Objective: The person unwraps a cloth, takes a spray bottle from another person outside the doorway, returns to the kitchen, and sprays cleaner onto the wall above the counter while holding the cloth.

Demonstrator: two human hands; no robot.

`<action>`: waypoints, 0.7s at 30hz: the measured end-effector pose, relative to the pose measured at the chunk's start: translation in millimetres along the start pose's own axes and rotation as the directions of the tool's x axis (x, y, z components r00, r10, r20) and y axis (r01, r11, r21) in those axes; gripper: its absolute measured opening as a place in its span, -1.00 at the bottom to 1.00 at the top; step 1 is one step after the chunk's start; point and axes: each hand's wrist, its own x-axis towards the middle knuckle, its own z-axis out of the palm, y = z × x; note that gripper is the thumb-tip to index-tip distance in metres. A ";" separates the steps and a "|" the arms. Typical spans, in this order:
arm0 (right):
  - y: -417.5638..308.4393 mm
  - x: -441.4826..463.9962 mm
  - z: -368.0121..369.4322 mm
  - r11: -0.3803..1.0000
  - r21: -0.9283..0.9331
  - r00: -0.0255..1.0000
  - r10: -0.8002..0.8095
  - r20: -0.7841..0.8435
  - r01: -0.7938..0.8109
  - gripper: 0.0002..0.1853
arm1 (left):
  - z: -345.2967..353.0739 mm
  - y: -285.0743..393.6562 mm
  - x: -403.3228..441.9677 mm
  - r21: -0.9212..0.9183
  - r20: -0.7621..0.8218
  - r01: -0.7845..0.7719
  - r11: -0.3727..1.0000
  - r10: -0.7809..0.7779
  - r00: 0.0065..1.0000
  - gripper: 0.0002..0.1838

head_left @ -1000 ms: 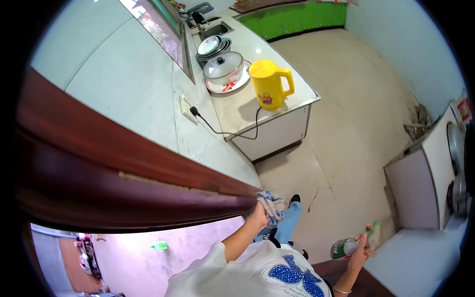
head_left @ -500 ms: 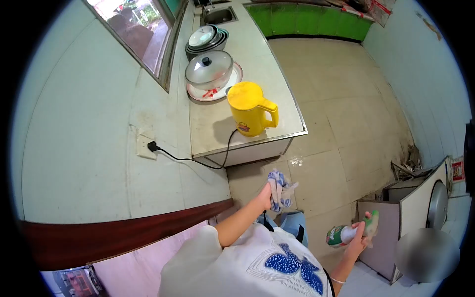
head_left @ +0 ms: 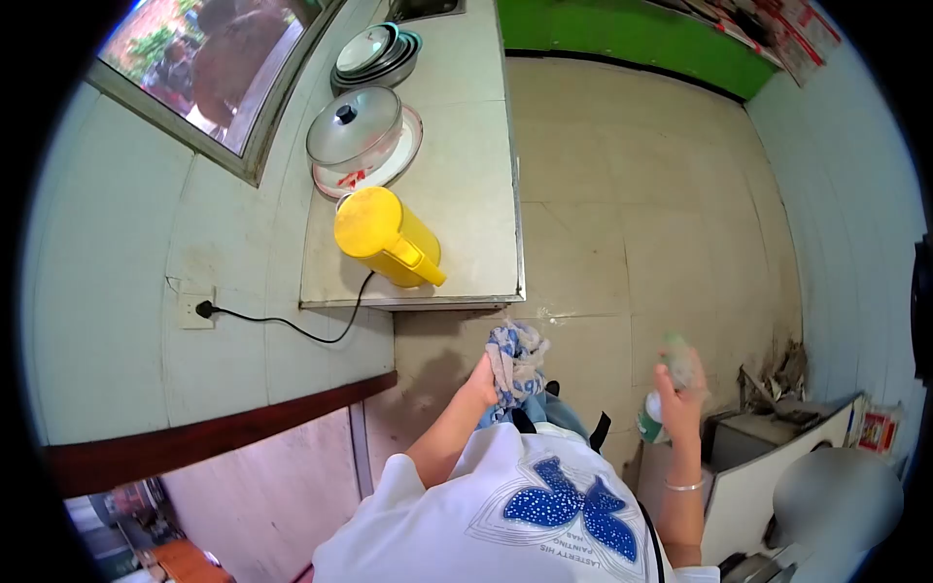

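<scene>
My left hand (head_left: 480, 381) is closed around a bunched blue-and-white cloth (head_left: 517, 358), held in front of my body beyond the near end of the counter. Off to the right, my right hand (head_left: 683, 396) grips a green-and-white bottle (head_left: 649, 420), whose lower part shows beside the palm. A pale green, see-through piece (head_left: 678, 358) sticks out past the fingers; it is blurred, and I cannot tell if it belongs to the bottle. Both hands are in the air, apart from the counter.
A yellow electric kettle (head_left: 389, 237) stands near the counter's end, its cord running to a wall socket (head_left: 197, 309). Behind it are a glass lid (head_left: 356, 126) on a red-rimmed plate (head_left: 412, 148) and stacked bowls (head_left: 374, 58). Low cabinet panels (head_left: 777, 466) stand at right.
My view has turned, so the counter and kettle sit further left. My right hand has lifted and moved forward with the bottle. The cloth stays in my left hand.
</scene>
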 end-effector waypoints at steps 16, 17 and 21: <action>-58.6 289.1 212.8 0.832 0.056 0.502 -0.385 0.775 0.553 -0.59 | 28.0 42.3 92.2 -0.196 -0.193 -0.398 0.896 0.363 0.912 -0.56; -61.4 297.9 222.6 0.870 0.106 0.482 -0.364 0.797 0.482 -0.59 | 39.6 49.7 89.2 -0.175 -0.228 -0.425 0.888 0.383 0.895 -0.56; -45.7 333.0 263.8 0.730 0.027 0.442 -0.443 0.780 0.683 -0.60 | 41.0 51.9 87.5 -0.082 -0.291 -0.495 0.865 0.454 0.842 -0.54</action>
